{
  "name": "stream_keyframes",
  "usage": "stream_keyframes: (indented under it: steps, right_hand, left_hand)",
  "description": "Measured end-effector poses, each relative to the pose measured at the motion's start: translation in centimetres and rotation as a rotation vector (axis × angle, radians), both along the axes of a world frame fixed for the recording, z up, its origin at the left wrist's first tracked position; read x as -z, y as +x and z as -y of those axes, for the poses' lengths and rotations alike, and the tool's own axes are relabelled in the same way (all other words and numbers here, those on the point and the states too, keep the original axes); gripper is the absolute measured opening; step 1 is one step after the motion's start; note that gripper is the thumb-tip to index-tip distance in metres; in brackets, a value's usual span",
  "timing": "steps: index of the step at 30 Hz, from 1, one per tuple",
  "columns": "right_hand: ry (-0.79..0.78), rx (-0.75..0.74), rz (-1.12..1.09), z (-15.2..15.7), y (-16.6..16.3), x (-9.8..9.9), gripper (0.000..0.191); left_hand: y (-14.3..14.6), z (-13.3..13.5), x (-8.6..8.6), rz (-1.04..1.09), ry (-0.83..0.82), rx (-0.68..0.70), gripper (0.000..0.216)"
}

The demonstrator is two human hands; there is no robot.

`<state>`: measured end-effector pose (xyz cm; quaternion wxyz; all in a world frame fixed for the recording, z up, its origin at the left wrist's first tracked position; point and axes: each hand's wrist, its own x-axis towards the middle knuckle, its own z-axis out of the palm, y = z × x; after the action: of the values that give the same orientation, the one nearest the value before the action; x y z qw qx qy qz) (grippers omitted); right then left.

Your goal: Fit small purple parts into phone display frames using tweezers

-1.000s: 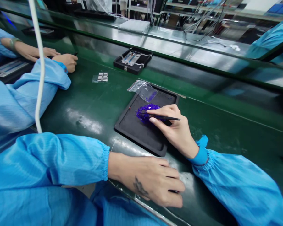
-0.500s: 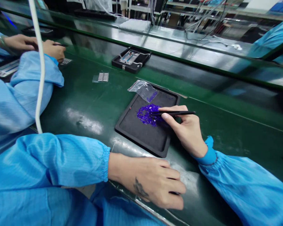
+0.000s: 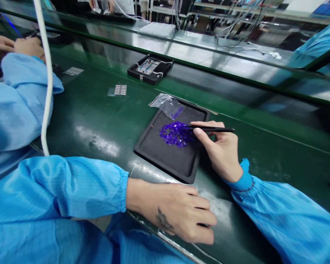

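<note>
My right hand is closed around slim black tweezers. Their tips reach into a pile of small shiny purple pieces, which lies spread on a shallow black tray. At the tray's far side, a clear plastic bag with some purple in it overlaps the rim. My left hand rests back-up on the near edge of the bench, just in front of the tray. Its fingers are loosely curled under, fingertips hidden, and I see nothing in them.
Behind the tray sits a black fixture holding a metal-framed part. Sheets of small white strips lie on the green bench. A white cable hangs at left, before a co-worker's blue sleeve. A raised ledge runs along the back.
My right hand and the tweezers have shifted slightly right. My left hand stays still. The co-worker's hands have moved left, and the black fixture has slid slightly left.
</note>
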<state>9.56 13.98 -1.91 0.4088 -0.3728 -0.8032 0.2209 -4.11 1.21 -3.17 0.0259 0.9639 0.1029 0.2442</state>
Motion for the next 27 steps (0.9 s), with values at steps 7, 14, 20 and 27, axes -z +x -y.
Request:
stream_keyframes:
  steps: [7, 14, 20, 27]
  right_hand:
    - [-0.05, -0.022, 0.037, 0.3, 0.0, -0.2, 0.018]
    - [-0.019, -0.044, -0.016, 0.2, 0.6, -0.2, 0.018]
    - [-0.007, 0.002, 0.012, -0.5, 0.9, 0.2, 0.02]
    - [-0.062, -0.031, 0.023, 0.0, 0.9, -0.2, 0.019]
  left_hand:
    - [0.0, 0.1, -0.1, -0.007, -0.009, -0.001, 0.025]
    - [0.1, 0.1, -0.1, 0.005, -0.004, -0.014, 0.027]
    - [0.0, 0.1, -0.2, -0.006, -0.006, -0.017, 0.026]
    - [0.0, 0.2, -0.2, -0.015, -0.006, -0.02, 0.026]
